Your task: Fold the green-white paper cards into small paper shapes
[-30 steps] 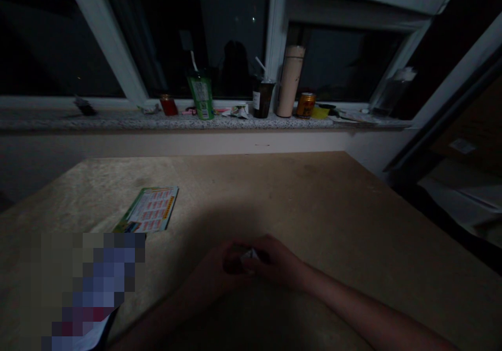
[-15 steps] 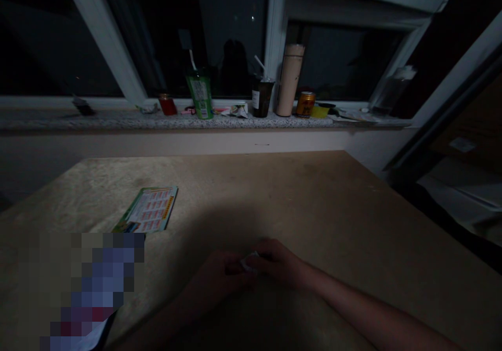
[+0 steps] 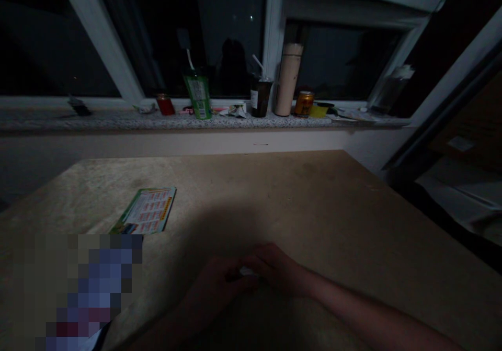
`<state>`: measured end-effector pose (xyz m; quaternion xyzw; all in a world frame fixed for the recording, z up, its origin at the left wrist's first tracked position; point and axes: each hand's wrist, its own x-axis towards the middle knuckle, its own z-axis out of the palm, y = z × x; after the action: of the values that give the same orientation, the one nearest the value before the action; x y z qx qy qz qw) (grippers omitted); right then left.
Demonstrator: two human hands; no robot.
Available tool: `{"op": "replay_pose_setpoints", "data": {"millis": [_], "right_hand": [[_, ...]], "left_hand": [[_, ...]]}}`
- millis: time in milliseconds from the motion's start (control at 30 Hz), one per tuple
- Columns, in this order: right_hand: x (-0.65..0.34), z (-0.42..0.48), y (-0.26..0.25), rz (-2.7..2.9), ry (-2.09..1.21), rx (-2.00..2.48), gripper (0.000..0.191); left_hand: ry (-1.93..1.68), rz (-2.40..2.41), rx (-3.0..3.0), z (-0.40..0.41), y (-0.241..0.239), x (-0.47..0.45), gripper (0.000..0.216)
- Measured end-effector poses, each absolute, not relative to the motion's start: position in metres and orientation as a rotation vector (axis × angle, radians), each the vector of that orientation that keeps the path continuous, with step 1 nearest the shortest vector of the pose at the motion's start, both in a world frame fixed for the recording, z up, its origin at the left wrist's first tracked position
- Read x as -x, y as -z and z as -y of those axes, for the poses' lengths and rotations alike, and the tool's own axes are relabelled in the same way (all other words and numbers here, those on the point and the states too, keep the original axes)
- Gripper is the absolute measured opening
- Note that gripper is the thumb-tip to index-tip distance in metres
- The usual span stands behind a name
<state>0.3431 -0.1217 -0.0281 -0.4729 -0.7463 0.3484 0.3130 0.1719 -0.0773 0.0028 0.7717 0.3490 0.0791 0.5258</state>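
Observation:
Both my hands meet low over the wooden table (image 3: 298, 199), in deep shadow. My left hand (image 3: 214, 283) and my right hand (image 3: 276, 270) have their fingers curled together around a small white object (image 3: 247, 272), perhaps a scrap of paper. Only a sliver of it shows between the fingertips. Both forearms rest along the tabletop towards me.
A green printed card (image 3: 147, 212) lies on the table at the left, above a blurred-out patch. On the stone window sill (image 3: 117, 122) stand a red jar (image 3: 165, 104), a green cup (image 3: 198, 94), a dark cup (image 3: 261, 94), a tall beige flask (image 3: 288, 79) and a gold can (image 3: 304, 103).
My hands have slid slightly towards me, staying closed together on the white object. Less of it shows now. The view has tilted a little.

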Motion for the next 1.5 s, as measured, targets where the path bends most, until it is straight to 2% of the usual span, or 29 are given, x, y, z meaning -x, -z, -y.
{"op": "replay_pose_setpoints", "data": {"millis": [200,333,500,633,900,1133,1233,1367,1500], "right_hand": [[-0.344,0.119,0.03,1.905,-0.951,1.294,0.058],[-0.347,0.12,0.024,1.915,-1.034,1.282,0.057],[-0.348,0.123,0.021,1.894,-1.111,1.204,0.061],[-0.348,0.122,0.025,1.872,-0.976,1.218,0.065],[-0.352,0.119,0.015,1.706,-1.108,1.106,0.044],[-0.354,0.12,0.016,1.951,-0.672,1.648,0.029],[-0.352,0.124,0.012,2.025,-0.527,1.731,0.025],[-0.35,0.128,0.006,2.245,-0.298,1.742,0.026],[-0.351,0.126,0.008,2.38,-0.154,1.693,0.021]], "left_hand": [[-0.179,-0.814,-1.888,0.075,0.001,-0.17,0.027],[-0.165,-0.666,-1.884,0.07,-0.001,-0.166,0.041],[-0.206,-0.564,-1.859,0.069,0.006,-0.163,0.045],[-0.241,-0.604,-1.863,0.071,0.007,-0.166,0.045],[-0.319,-0.866,-1.856,0.069,-0.004,-0.17,0.041],[-0.362,-1.002,-2.183,0.065,-0.004,-0.167,0.024],[-0.349,-1.002,-2.259,0.066,0.002,-0.166,0.021],[-0.359,-0.905,-2.561,0.071,0.003,-0.166,0.028],[-0.147,-0.772,-2.978,0.088,0.004,-0.165,0.042]]}}
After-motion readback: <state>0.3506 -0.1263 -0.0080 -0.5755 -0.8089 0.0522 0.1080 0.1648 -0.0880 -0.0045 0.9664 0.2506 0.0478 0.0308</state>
